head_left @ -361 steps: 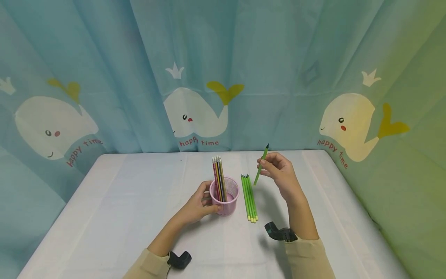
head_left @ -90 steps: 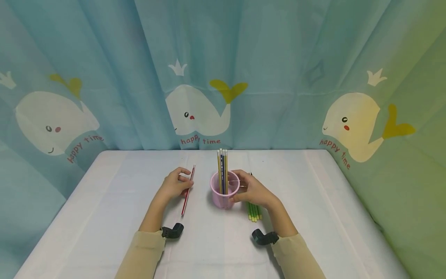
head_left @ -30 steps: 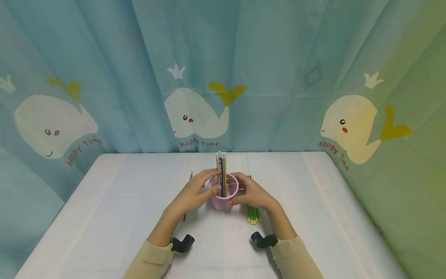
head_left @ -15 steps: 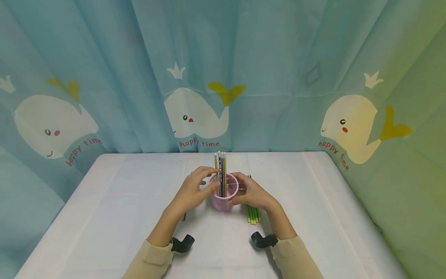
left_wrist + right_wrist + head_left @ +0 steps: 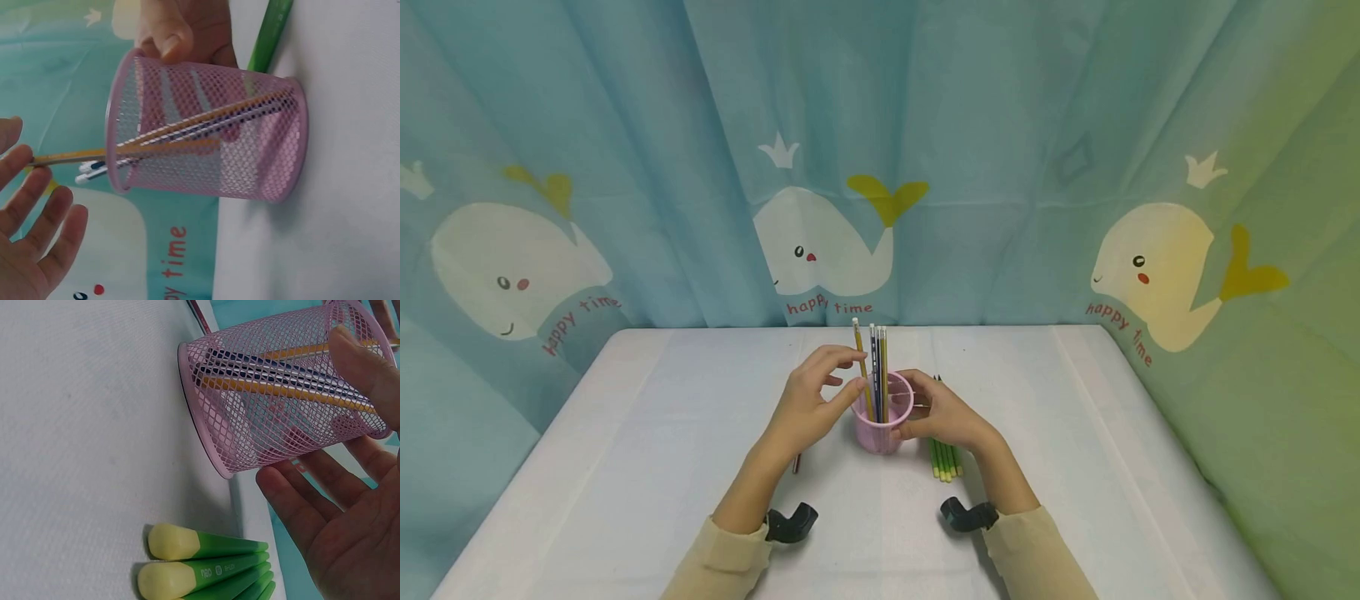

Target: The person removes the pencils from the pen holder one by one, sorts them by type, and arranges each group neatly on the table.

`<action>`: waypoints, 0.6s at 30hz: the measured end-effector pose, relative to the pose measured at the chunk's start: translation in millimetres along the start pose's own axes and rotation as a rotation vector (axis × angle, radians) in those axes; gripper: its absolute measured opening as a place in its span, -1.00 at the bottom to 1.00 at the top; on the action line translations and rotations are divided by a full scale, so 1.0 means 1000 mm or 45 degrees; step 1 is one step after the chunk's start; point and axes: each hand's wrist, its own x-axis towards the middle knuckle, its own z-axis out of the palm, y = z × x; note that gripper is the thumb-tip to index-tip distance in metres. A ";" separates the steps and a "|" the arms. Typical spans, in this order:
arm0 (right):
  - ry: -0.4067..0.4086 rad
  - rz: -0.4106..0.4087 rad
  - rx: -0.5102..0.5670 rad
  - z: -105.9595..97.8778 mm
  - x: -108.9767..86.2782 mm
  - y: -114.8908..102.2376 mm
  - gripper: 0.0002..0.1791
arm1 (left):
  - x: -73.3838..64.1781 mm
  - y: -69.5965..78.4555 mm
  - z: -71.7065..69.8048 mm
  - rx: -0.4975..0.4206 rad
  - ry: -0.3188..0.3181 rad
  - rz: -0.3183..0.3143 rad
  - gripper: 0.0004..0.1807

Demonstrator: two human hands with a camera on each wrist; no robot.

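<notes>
White table point(image 5: 647, 467) in front of me, both hands at its middle. Left hand point(image 5: 805, 404) at the cup's left, third to fifth fingers spread. Right hand point(image 5: 951, 418) grips the pink mesh cup point(image 5: 880, 440), thumb and fingers on opposite sides; cup upright. Green pencils point(image 5: 945, 461) lie just right of it. Dark-blue and yellow pencils point(image 5: 883, 358) lean together inside. Just changed: one yellow pencil point(image 5: 858, 335), in that bunch a second ago, is now raised and tilted left, left thumb and forefinger pinching it; looks partway out, lower end inside. Red pencil point(image 5: 797, 465), earlier left-held, lies on the table.
</notes>
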 end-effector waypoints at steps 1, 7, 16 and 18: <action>0.000 0.002 -0.007 0.000 0.000 0.000 -0.09 | 0.000 0.001 -0.001 0.001 0.007 0.001 -0.65; 0.001 -0.005 -0.008 -0.001 0.001 0.001 -0.10 | 0.001 0.004 -0.003 -0.037 0.085 0.022 -0.67; -0.010 -0.011 -0.004 -0.001 0.002 0.002 -0.11 | 0.003 0.008 -0.004 -0.217 0.385 0.057 -0.65; -0.012 -0.014 -0.001 -0.001 0.001 0.002 -0.10 | 0.004 0.010 -0.005 -0.270 0.443 0.068 -0.64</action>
